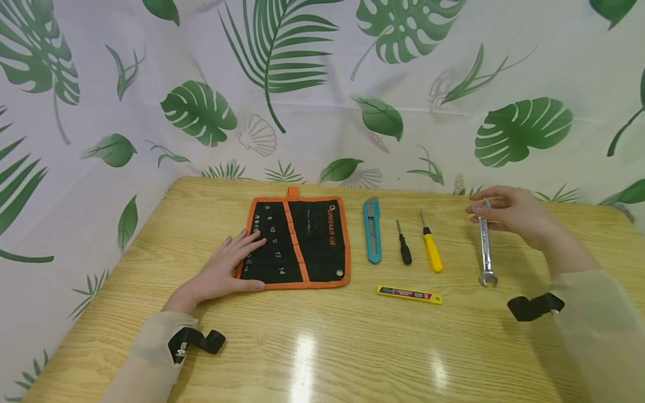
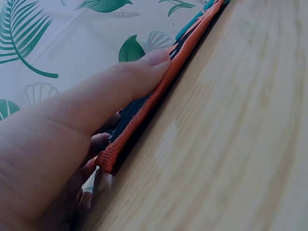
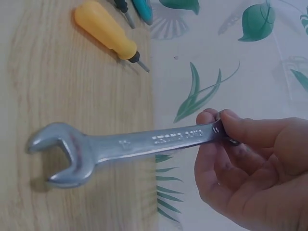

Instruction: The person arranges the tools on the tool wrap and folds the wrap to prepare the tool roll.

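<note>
Holding the wrench (image 1: pixel 485 246) at the right of the table (image 1: pixel 302 358), by its far end, pinched between thumb and curled fingers of the right hand (image 1: pixel 519 215), with the open end pointing back toward the near side. Hard to tell whether touching the wood at that open end or tilted just above it. Seems to be at the step of handling the wrench while steadying the pouch (image 1: pixel 322 229). Calls next, by judgement, for a firm pinch and a level wrist, with care not to knock into the yellow screwdriver (image 1: pixel 433 254). Going left from there, passing the small black screwdriver (image 1: pixel 405 252) and the blue cutter (image 1: pixel 373 232), with the yellow packet (image 1: pixel 409 294) lying nearer (crosswise, unlike the others). Farther left, resting the left hand (image 1: pixel 221 270) on the flat, opened pouch, with fingers spread and nearly straight, thumb on the near orange edge, gripping nothing.
</note>
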A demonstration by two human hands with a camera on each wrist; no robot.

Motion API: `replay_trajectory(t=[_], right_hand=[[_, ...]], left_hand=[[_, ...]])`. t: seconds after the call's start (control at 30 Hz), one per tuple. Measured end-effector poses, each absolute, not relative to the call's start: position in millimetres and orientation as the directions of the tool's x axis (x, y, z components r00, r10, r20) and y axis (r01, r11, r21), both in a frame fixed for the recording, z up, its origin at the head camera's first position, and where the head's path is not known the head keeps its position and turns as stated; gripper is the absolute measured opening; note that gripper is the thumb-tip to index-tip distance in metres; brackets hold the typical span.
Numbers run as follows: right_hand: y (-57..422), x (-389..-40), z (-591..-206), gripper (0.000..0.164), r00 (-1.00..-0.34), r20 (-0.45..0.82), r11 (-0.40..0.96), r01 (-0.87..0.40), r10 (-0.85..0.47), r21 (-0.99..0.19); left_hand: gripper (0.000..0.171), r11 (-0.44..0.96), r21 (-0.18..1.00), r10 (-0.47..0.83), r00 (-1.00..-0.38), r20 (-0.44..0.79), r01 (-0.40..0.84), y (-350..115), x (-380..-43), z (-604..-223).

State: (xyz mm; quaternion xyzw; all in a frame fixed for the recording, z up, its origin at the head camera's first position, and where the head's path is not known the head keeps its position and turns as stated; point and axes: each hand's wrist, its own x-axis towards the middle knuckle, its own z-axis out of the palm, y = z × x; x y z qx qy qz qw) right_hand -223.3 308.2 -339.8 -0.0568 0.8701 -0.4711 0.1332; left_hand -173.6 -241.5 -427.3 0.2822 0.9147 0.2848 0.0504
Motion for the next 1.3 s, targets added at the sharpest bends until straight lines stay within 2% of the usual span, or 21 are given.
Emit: replay_trajectory(t=[0.17, 0.53, 0.73, 1.0, 1.3], right_hand=[[308, -218, -332, 0.042, -0.96, -0.162, 0.59, -0.004, -0.228, -0.807], [308, -207, -318, 0.042, -0.975, -0.117, 0.562, -0.011, -0.191, -0.827], [305, -199, -308, 0.028, -0.988, -0.061, 0.512, -0.022, -0.145, -0.859], [296, -192, -306, 0.041, -0.991, -0.037, 0.458, -0.027, -0.13, -0.889], [282, -187, -305, 0.026, -0.996, 0.009, 0.331, -0.039, -0.091, -0.943]], left_hand=[[0.091, 0.678, 0.553, 0.542, -0.838, 0.068, 0.484, -242, -173, -429], [0.091, 0.68, 0.554, 0.541, -0.839, 0.066, 0.481, -243, -174, -431], [0.091, 0.679, 0.552, 0.542, -0.838, 0.067, 0.484, -243, -174, -431], [0.091, 0.68, 0.55, 0.542, -0.838, 0.067, 0.484, -243, -174, -430], [0.091, 0.684, 0.549, 0.54, -0.839, 0.061, 0.48, -242, -174, -429]])
